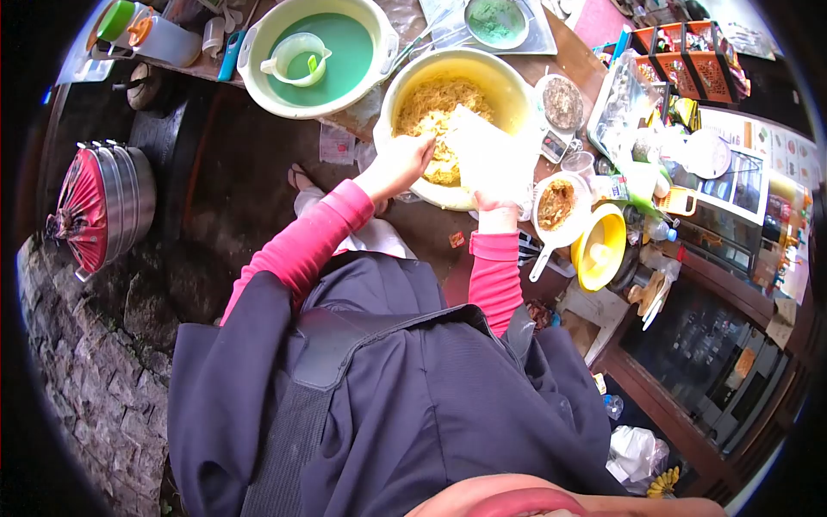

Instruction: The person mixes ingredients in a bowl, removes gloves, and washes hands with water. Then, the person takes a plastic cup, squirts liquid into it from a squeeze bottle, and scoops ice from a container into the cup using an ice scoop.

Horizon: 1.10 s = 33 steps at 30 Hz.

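A large cream tub (514,82) holds shredded yellow-orange food (444,96). Over its near left rim is my left hand (401,164), fingers curled in toward the food; whatever they pinch is too small to make out. At the tub's near right side my right hand (495,200) grips a white sheet-like thing (487,146), so washed out by glare that its material and my fingertips are lost. The top of this white thing leans over the food, close to my left fingers.
Left of the tub stands a basin of green liquid (351,43) with a jug (297,60) in it. Nearby are a small scale (553,145), a handled white bowl (564,207), a yellow basin (600,267), orange baskets (680,65) and a metal steamer (129,207).
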Available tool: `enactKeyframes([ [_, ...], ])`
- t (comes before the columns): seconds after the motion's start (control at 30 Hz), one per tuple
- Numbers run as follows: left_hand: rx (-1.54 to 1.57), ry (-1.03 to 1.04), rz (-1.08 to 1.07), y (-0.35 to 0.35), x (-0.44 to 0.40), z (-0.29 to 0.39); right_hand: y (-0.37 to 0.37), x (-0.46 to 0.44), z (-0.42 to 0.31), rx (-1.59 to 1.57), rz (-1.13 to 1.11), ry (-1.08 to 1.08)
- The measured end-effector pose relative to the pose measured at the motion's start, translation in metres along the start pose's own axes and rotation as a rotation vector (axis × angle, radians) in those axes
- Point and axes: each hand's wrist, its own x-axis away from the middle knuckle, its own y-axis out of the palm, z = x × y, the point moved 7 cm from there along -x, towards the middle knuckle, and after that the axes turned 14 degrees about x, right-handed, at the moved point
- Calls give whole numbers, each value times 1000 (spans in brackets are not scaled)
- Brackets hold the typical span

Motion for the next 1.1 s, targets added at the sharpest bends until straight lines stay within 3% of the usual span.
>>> enactKeyframes([
  [0.23, -196, 214, 66, -13, -2, -10, 5, 1, 8, -31, -13, 32],
  [0.3, -156, 204, 96, -23, -1, -9, 2, 1, 13, -48, -8, 49],
  [0.37, -52, -98, 59, -29, 0, -28, 3, 11, 13, -63, -17, 68],
  [0.57, 42, -85, -30, -20, 16, 1, 14, 18, 12, -110, -26, 91],
  [0.7, 38, 99, -47, -6, 30, 40, 20, 1, 9, -120, -25, 96],
  [0.87, 10, 167, -63, 12, 29, 52, 29, -18, 7, -130, -36, 104],
  [0.9, 12, 164, -62, 12, 28, 48, 32, -21, 6, -130, -41, 101],
  [0.97, -19, -87, -161, 14, 24, 26, 34, -22, 5, -137, -48, 100],
  [1.1, -53, 19, -105, 13, 20, 10, 36, -19, 6, -160, -53, 107],
])
